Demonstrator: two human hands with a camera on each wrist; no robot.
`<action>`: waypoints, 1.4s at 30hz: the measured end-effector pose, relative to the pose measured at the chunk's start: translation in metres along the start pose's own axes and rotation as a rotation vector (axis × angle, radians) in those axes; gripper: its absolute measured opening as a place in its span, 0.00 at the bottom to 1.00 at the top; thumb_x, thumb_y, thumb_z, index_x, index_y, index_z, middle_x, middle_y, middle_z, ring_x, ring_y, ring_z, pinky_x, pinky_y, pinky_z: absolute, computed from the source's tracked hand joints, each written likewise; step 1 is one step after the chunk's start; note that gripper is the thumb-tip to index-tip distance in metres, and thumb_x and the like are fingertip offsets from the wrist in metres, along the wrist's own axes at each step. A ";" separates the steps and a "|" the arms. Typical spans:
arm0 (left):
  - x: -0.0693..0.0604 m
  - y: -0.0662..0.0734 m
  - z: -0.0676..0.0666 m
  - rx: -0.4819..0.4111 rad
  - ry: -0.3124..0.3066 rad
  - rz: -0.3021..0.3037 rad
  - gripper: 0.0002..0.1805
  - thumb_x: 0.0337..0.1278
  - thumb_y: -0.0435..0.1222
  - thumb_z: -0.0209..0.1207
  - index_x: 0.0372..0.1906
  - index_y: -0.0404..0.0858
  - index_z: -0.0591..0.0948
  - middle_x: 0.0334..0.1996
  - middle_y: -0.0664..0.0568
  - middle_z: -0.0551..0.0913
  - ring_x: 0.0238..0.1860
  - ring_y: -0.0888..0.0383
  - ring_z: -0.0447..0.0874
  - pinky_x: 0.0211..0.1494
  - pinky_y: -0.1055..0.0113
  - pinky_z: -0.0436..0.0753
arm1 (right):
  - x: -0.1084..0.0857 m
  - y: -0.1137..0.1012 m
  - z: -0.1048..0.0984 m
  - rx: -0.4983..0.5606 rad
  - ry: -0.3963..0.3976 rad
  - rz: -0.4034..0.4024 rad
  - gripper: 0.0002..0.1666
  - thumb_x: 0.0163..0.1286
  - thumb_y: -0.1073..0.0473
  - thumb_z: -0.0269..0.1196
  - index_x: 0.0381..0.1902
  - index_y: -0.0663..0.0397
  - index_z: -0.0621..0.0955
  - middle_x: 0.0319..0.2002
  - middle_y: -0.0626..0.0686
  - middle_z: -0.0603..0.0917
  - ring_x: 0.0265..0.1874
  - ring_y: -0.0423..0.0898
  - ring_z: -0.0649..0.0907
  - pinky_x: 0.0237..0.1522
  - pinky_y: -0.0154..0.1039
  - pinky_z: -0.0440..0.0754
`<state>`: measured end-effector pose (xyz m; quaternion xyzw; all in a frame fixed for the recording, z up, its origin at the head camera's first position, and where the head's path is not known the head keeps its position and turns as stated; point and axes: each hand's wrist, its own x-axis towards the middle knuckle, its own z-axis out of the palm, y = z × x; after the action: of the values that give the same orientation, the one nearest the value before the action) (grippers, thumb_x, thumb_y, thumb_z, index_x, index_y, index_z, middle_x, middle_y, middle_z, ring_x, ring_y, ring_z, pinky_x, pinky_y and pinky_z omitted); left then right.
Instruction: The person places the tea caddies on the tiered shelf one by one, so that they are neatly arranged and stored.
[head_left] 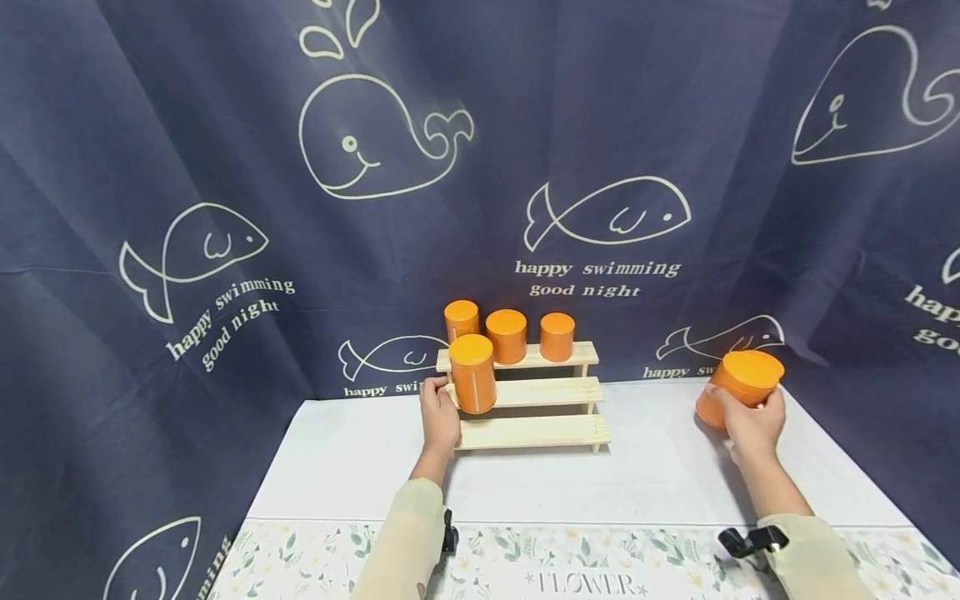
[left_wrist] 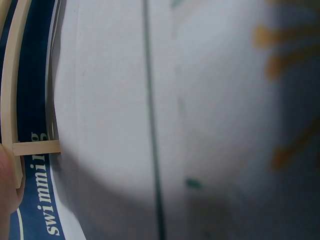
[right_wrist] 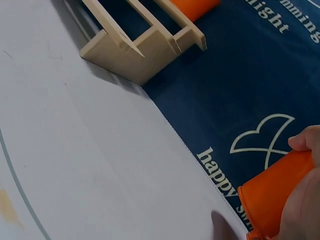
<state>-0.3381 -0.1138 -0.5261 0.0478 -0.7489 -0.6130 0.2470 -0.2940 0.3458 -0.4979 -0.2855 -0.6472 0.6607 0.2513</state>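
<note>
My left hand holds an orange canister by its left side, at the left end of the wooden three-step rack. The canister overlaps the middle step, and its base hides part of that step's front edge. In the left wrist view only a thumb or finger shows, beside the rack. At the right, my right hand grips a wider orange canister, which leans with its top toward the right. The right wrist view shows part of this canister with the fingers around it.
On the top step stand three orange canisters: one at the left, one in the middle and one at the right. A dark blue whale-and-fish curtain hangs behind the white tabletop. A flowered strip runs along the front.
</note>
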 end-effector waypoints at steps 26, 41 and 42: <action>0.001 -0.002 0.000 0.013 0.007 0.005 0.12 0.74 0.25 0.43 0.52 0.30 0.76 0.55 0.36 0.76 0.63 0.42 0.75 0.73 0.45 0.72 | -0.042 -0.009 0.028 -0.182 -0.241 -0.014 0.50 0.67 0.55 0.74 0.81 0.49 0.62 0.71 0.50 0.71 0.71 0.50 0.70 0.80 0.51 0.68; 0.002 -0.005 0.000 0.016 0.010 0.013 0.12 0.74 0.26 0.44 0.51 0.30 0.77 0.56 0.36 0.77 0.64 0.41 0.75 0.73 0.45 0.73 | -0.065 -0.014 0.039 -0.250 -0.502 -0.118 0.56 0.69 0.59 0.72 0.82 0.61 0.50 0.79 0.65 0.65 0.70 0.51 0.70 0.80 0.58 0.67; 0.002 -0.006 0.001 0.017 0.011 0.014 0.12 0.75 0.26 0.44 0.51 0.31 0.77 0.56 0.36 0.77 0.64 0.41 0.75 0.73 0.45 0.73 | -0.067 -0.015 0.040 -0.246 -0.510 -0.121 0.56 0.69 0.59 0.72 0.81 0.61 0.50 0.78 0.65 0.65 0.70 0.52 0.70 0.80 0.58 0.67</action>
<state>-0.3416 -0.1154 -0.5310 0.0481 -0.7530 -0.6048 0.2549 -0.2748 0.2710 -0.4795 -0.0993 -0.7805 0.6117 0.0827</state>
